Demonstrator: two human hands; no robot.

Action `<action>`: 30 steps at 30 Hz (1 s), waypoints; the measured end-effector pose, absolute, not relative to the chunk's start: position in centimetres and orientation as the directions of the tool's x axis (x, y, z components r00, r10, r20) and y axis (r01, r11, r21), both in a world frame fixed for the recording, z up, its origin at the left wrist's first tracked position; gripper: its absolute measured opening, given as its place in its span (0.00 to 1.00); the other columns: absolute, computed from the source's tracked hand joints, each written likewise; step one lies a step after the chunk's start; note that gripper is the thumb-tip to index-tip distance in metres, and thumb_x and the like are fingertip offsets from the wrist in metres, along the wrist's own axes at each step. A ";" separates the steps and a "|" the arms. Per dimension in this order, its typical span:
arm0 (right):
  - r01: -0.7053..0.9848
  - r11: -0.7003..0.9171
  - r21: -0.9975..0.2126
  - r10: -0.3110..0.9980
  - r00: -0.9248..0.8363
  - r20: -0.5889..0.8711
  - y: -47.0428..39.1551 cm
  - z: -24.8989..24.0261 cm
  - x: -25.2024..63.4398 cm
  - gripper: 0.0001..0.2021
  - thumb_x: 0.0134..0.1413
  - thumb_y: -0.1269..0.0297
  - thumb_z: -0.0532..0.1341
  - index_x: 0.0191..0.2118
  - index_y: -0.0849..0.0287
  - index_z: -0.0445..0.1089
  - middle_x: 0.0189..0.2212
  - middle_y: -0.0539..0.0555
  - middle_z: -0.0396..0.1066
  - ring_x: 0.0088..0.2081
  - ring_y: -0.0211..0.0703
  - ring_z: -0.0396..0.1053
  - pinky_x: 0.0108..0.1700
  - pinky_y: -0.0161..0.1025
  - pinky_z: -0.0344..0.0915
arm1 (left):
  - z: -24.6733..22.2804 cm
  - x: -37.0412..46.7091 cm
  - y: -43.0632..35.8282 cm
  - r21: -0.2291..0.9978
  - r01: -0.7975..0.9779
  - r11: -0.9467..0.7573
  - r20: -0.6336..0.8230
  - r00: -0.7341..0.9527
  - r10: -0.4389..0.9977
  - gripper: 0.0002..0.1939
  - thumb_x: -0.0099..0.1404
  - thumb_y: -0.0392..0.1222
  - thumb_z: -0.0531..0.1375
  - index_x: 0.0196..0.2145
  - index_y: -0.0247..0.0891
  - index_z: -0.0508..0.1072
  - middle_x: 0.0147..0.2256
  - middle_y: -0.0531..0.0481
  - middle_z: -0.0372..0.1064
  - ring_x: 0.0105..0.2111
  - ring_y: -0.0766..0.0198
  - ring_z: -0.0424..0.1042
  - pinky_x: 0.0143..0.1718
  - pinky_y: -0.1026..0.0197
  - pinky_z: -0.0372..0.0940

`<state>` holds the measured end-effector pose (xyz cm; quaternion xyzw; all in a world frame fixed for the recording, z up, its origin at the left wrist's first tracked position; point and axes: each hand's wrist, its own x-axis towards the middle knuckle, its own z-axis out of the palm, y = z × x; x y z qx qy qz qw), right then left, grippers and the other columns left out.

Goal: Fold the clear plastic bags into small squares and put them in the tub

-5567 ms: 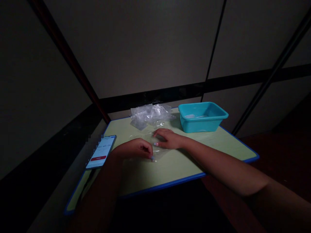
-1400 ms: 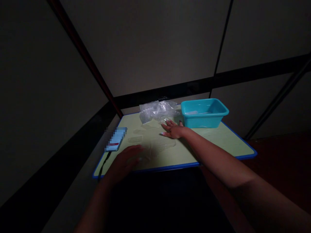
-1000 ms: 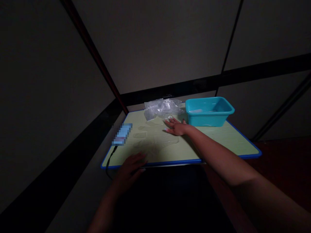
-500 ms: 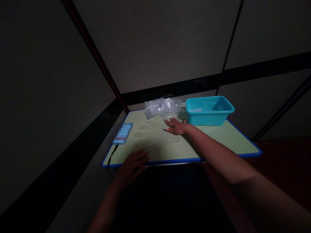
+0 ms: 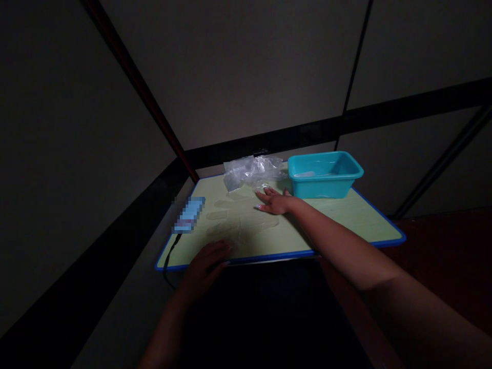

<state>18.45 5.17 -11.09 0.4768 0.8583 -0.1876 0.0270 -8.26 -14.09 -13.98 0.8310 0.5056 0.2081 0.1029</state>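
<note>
A thin clear plastic glove lies flat on the table, its finger shapes pointing left. My right hand rests with fingers spread by the glove's upper right part, and nothing shows in its grasp. At the table's front edge, my left hand reaches in low, fingers stretched toward the glove's lower edge. It is in shadow, so whether the fingertips touch the film is hard to see. Behind my right hand sits a crumpled pile of clear plastic.
A turquoise plastic basin with something pale inside stands at the back right of the table. A blurred-out phone-like device with a black cable lies at the left edge. Dark wall panels rise behind.
The whole view has shifted slightly, so the table and basin appear a little further left. Both hands keep nearly the same places against the glove.
</note>
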 end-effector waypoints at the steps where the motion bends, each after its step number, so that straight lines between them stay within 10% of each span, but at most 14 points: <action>1: 0.829 0.476 -0.294 0.808 -0.544 -0.227 5.2 -11.1 18.5 0.38 0.54 0.37 0.42 0.66 0.47 0.30 0.66 0.57 0.26 0.65 0.57 0.25 0.56 0.69 0.29 | -13.9 -8.1 -14.2 0.376 0.798 -0.471 0.232 0.411 0.882 0.18 0.67 0.46 0.51 0.54 0.49 0.67 0.57 0.50 0.59 0.58 0.57 0.56 0.57 0.47 0.54; 16: 0.833 0.474 -0.284 0.802 -0.542 -0.250 5.0 -10.9 18.4 0.38 0.55 0.38 0.42 0.66 0.48 0.31 0.66 0.58 0.24 0.65 0.55 0.25 0.56 0.70 0.30 | -13.9 -6.9 -14.1 0.263 0.850 -0.457 0.144 0.434 0.889 0.22 0.67 0.49 0.50 0.57 0.48 0.61 0.58 0.49 0.58 0.60 0.54 0.52 0.59 0.37 0.41; 30: 0.774 0.549 -0.315 0.794 -0.601 -0.091 5.1 -10.8 18.4 0.38 0.52 0.42 0.54 0.65 0.53 0.45 0.65 0.60 0.38 0.64 0.58 0.36 0.59 0.62 0.37 | -12.8 -6.9 -11.5 0.486 0.767 -0.418 0.358 0.261 0.896 0.17 0.66 0.48 0.51 0.46 0.42 0.73 0.50 0.48 0.69 0.52 0.58 0.65 0.55 0.49 0.59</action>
